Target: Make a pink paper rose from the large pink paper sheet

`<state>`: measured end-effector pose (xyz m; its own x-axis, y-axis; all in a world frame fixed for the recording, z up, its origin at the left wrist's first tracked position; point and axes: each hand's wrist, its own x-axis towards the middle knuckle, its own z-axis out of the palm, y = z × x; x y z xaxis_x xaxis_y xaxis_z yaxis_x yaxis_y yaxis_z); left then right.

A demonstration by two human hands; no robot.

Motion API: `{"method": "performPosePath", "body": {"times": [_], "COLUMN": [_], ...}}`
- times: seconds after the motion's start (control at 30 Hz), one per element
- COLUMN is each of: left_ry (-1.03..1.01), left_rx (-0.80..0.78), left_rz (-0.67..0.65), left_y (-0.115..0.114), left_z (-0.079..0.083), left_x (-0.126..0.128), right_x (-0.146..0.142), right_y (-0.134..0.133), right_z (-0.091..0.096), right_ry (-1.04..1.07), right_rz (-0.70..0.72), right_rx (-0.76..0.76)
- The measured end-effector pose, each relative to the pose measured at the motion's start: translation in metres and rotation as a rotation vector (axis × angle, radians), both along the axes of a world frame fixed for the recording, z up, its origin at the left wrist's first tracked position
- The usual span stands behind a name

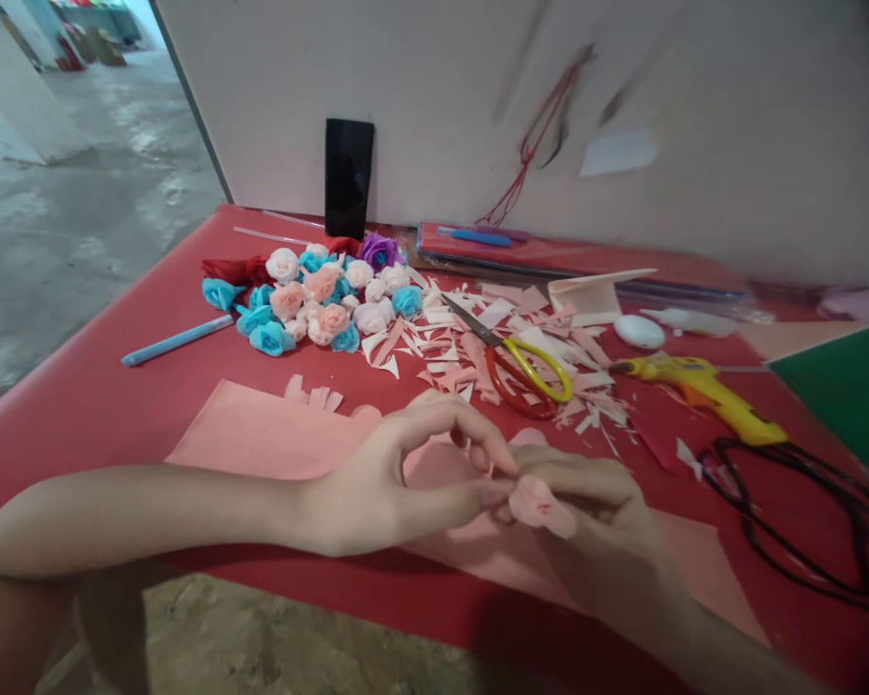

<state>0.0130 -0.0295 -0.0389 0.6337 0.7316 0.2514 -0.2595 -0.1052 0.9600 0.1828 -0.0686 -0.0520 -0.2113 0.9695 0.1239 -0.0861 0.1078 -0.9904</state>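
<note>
A small pink paper flower (540,504) is held in front of me, over the near part of the red table. The fingers of my right hand (608,512) are closed around it from the right. From the left, my left hand (412,473) pinches at its base with thumb and forefinger, the fingertips meeting those of the right hand. What exactly the left fingertips grip is partly hidden. Flat pink paper sheets (253,425) lie beneath both hands, and a few cut pink pieces (315,394) rest just behind the left hand.
Finished paper roses (319,285) in several colours sit in a pile. Scissors (518,362) lie on paper scraps (470,367). To the right are a yellow glue gun (710,386) and its black cord (749,526). A blue pen (178,340) and a phone (349,179) are on the left.
</note>
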Motion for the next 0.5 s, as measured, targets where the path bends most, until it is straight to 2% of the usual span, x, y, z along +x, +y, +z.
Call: {"method": "performPosePath", "body": {"times": [0.13, 0.27, 0.4, 0.5], "left_ry": [0.016, -0.002, 0.008, 0.044], "left_rx": [0.116, 0.177, 0.141, 0.085], "left_rz": [0.074, 0.149, 0.181, 0.202], "left_y": [0.0, 0.001, 0.001, 0.0], "left_z": [-0.003, -0.006, -0.008, -0.009], "left_x": [0.001, 0.001, 0.001, 0.001], "right_x": [-0.006, -0.012, -0.014, -0.014], "right_y": [-0.006, -0.009, -0.01, -0.01], "right_z": [0.011, 0.017, 0.017, 0.02], "right_ry": [0.035, 0.051, -0.031, -0.156], "right_rz": [-0.062, -0.114, -0.204, -0.291], "right_rx": [-0.181, -0.266, -0.242, -0.067]}}
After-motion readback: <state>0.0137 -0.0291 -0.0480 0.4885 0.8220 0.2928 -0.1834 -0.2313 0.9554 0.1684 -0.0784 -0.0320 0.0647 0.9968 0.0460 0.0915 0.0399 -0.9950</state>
